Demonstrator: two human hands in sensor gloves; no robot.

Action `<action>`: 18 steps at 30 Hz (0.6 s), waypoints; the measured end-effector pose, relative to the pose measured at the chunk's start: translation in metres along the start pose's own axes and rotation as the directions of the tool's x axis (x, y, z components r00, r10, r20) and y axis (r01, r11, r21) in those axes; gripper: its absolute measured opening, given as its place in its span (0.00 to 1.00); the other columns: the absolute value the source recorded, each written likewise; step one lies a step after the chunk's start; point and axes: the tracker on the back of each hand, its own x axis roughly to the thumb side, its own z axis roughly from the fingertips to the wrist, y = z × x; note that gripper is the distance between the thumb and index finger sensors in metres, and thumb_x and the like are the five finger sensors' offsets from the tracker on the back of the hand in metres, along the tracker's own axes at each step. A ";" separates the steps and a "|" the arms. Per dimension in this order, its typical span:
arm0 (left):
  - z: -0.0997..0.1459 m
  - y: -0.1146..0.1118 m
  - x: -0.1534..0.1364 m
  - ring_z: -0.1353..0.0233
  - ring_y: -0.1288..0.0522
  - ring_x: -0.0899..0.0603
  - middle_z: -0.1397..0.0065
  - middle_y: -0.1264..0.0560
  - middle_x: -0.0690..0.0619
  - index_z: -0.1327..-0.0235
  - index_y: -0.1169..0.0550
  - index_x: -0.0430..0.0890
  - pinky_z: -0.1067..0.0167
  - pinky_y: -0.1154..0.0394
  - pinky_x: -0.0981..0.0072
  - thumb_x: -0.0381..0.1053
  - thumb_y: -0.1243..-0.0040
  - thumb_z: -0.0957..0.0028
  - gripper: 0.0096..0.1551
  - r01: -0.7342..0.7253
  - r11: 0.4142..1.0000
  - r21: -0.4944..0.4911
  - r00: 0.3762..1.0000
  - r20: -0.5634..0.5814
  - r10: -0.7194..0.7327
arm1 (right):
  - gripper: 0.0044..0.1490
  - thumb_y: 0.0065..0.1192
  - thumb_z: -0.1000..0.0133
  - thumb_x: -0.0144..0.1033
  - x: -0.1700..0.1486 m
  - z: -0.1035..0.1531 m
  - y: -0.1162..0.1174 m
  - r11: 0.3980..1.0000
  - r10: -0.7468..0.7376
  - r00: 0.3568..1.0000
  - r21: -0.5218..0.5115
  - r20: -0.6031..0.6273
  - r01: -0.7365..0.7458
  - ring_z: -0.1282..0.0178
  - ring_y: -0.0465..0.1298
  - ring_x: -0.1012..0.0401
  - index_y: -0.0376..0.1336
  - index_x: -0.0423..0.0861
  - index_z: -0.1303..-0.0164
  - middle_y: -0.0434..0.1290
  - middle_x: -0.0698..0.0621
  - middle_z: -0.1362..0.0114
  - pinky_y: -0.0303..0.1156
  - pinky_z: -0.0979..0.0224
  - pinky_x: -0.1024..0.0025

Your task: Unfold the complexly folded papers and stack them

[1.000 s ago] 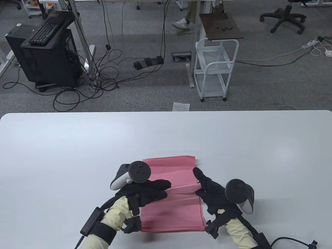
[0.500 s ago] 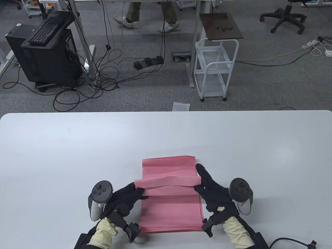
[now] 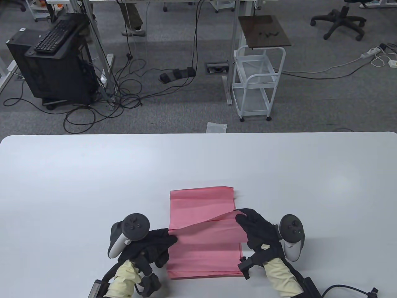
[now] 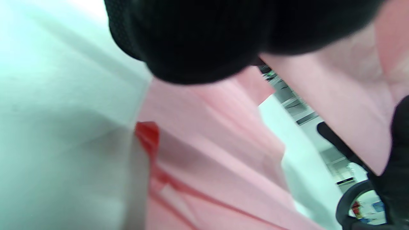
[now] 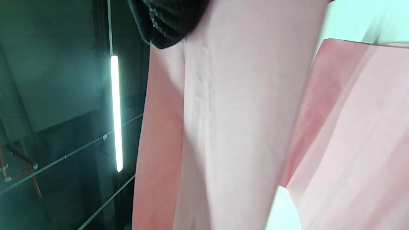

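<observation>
Table view: the pink paper [image 3: 203, 229] lies near the white desk's [image 3: 93, 173] front edge, long axis running away from the person. The left hand [image 3: 155, 243] and right hand [image 3: 256, 229] each pinch one side of its raised fold. A white cart [image 3: 257, 83] stands on grey carpet beyond the desk.

Left wrist view: blurred glove over pink sheets.

Right wrist view: paper hangs from gloved fingers [image 5: 166, 22].

The folded flap of the pink paper sheet [image 3: 204, 229] has opened toward the near edge; both hands have drawn back, pinching it.
</observation>
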 end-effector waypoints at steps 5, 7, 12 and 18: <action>0.003 -0.011 -0.003 0.35 0.18 0.38 0.37 0.17 0.49 0.29 0.31 0.41 0.28 0.35 0.43 0.52 0.48 0.39 0.28 -0.502 0.864 0.018 0.861 0.100 0.498 | 0.23 0.60 0.45 0.41 0.001 0.000 0.000 0.999 -0.038 0.999 -0.001 0.019 0.038 0.40 0.76 0.48 0.71 0.44 0.45 0.79 0.49 0.48 0.51 0.21 0.39; 0.004 -0.015 -0.003 0.25 0.30 0.30 0.23 0.30 0.40 0.23 0.41 0.38 0.25 0.45 0.35 0.62 0.49 0.39 0.41 -0.628 0.776 -0.067 0.768 0.113 0.631 | 0.23 0.60 0.45 0.41 0.000 0.000 0.002 0.995 -0.064 0.997 0.073 0.046 0.060 0.36 0.74 0.48 0.71 0.45 0.45 0.79 0.49 0.46 0.49 0.20 0.38; 0.008 -0.016 -0.006 0.24 0.30 0.32 0.23 0.30 0.41 0.26 0.37 0.42 0.24 0.44 0.37 0.62 0.55 0.36 0.34 -0.685 0.725 0.064 0.727 0.122 0.676 | 0.23 0.61 0.46 0.42 0.000 -0.001 0.006 0.993 -0.076 0.996 0.096 0.036 0.072 0.30 0.71 0.47 0.72 0.46 0.45 0.79 0.48 0.43 0.46 0.20 0.37; 0.010 -0.012 -0.007 0.28 0.25 0.42 0.31 0.26 0.55 0.24 0.52 0.60 0.22 0.45 0.41 0.42 0.48 0.41 0.39 -0.557 0.815 0.160 0.831 0.125 0.543 | 0.23 0.63 0.47 0.41 0.004 -0.007 -0.002 0.997 -0.043 0.999 0.068 -0.020 0.044 0.29 0.70 0.45 0.74 0.44 0.47 0.79 0.45 0.43 0.45 0.21 0.35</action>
